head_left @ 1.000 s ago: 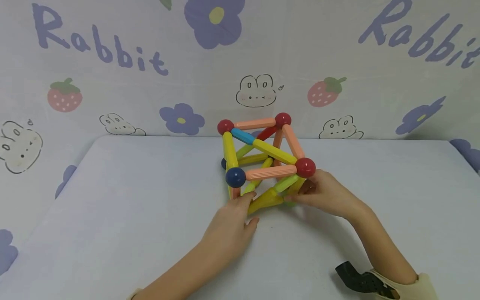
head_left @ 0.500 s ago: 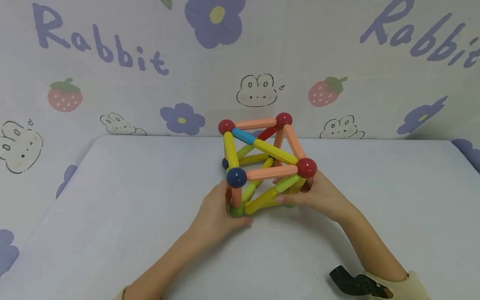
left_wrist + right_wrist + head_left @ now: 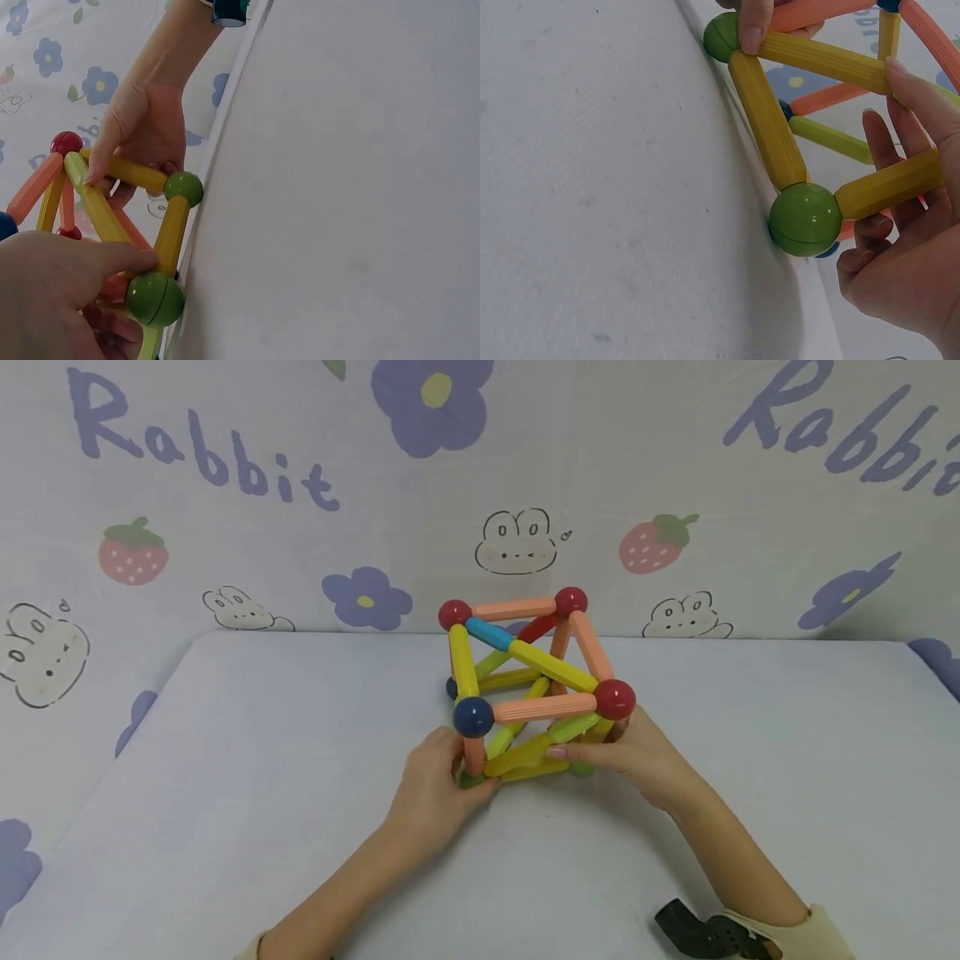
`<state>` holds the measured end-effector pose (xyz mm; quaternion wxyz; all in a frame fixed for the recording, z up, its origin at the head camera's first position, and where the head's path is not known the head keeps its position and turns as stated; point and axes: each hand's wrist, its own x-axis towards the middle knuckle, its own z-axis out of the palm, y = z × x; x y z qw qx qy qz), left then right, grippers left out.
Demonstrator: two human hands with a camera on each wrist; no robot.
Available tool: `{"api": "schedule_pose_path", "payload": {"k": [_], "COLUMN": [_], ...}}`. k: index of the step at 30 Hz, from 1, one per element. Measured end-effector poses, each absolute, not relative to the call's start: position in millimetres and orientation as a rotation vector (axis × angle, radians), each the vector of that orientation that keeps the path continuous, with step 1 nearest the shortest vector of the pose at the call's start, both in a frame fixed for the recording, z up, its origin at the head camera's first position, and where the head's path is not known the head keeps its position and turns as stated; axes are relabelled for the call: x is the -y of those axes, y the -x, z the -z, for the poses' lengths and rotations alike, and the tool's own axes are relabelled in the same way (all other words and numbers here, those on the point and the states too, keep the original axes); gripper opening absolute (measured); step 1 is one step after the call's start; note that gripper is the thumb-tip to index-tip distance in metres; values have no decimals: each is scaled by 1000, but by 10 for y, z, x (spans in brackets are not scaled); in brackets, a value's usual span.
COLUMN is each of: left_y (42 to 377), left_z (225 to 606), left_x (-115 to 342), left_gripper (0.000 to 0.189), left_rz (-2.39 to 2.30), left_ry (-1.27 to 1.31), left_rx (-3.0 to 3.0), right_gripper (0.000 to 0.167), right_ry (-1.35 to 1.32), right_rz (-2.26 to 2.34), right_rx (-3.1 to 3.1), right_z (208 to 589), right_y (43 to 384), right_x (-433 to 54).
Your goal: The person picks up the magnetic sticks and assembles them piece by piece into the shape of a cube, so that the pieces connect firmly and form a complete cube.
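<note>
Hands meet at the near bottom edge of a toy frame (image 3: 528, 681) of coloured rods and balls standing on the white table (image 3: 225, 793). Left hand (image 3: 431, 785) pinches the frame's near-left corner, by a green ball (image 3: 155, 298) — its thumb lies on a yellow rod (image 3: 172, 235). Right hand (image 3: 637, 756) grips the near-right corner, fingers curled round another yellow rod (image 3: 889, 184) beside the second green ball (image 3: 805, 219).

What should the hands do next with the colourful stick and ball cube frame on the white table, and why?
Probably seat the bottom front yellow stick squarely against the left green ball. The left hand pinches that corner and the right hand grips the sticks at the right green ball, so both ends look ready to close.
</note>
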<state>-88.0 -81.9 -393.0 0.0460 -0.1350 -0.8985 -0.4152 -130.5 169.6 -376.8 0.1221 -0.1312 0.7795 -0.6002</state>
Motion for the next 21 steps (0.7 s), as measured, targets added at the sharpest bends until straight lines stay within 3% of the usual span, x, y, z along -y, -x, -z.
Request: {"api": "schedule_pose_path", "payload": {"k": [5,16,21], "left_y": [906,1053,1161], "left_z": [3897,3834,3842], "left_x": [857,1064,1220], "left_gripper": [32,25,26], "left_rz": [1257,1347,1534], "left_ry": [455,469,498], "left_rx": [2733,2802,2783], "right_gripper": [59,33,32], "right_ry": [385,476,565], "right_rz": [1712,1466,1477], "right_rx": [-2303,-2257,-2185], "right_z": [3756,3689,3666], "right_y": [1303,1345,1328], "right_x": [-1729,-1945,-1895]}}
